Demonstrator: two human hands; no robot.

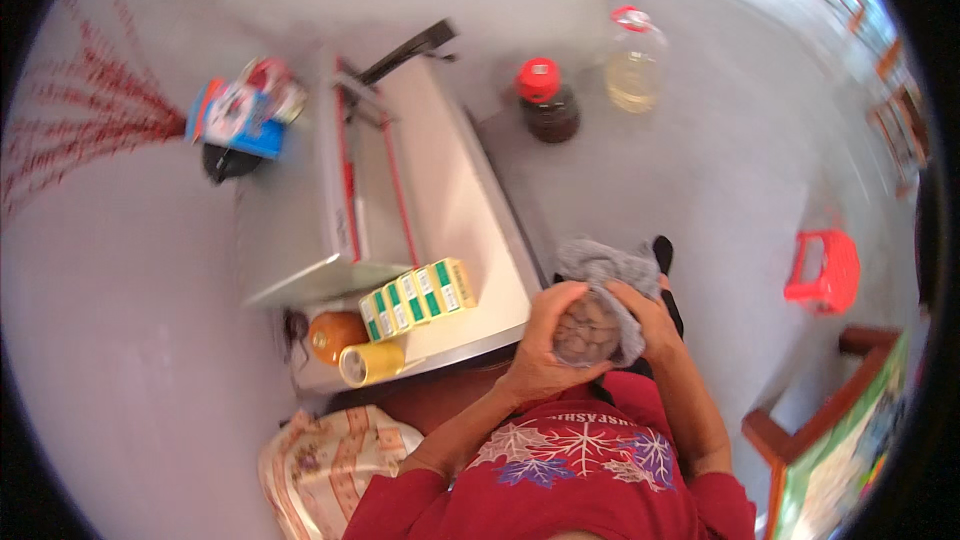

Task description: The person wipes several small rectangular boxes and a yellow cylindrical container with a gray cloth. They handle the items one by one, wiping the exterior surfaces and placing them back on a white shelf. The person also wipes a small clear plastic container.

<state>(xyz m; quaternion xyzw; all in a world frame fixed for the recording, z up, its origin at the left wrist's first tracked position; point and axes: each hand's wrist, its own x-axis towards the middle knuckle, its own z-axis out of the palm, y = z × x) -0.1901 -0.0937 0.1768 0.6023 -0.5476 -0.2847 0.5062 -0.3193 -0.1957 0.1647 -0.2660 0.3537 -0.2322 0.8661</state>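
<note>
Red shirt [575,470] is nearest to the cam; it carries a white & blue leaf print w/ one row of white letters above. Just beyond it, R of the table [455,150], the jar [584,330] is held in the air, full of brown lumps. Its round end faces up to the cam; the long axis seems to run approx. along the line of sight, so its length I cannot tell. L hand [543,332] is closed around the jar's L side. R hand [650,322] grips the grey cloth [605,262], pressing it against the R side. On the table's near end, the yellow-green boxes [415,298] stand in a row w/ white labels, print too small to read. Next to them lies a yellow can [368,364]. Farther L, a blue packet [240,123] has a blurred picture; on the metal case [300,230] some letters are also blurred.
</note>
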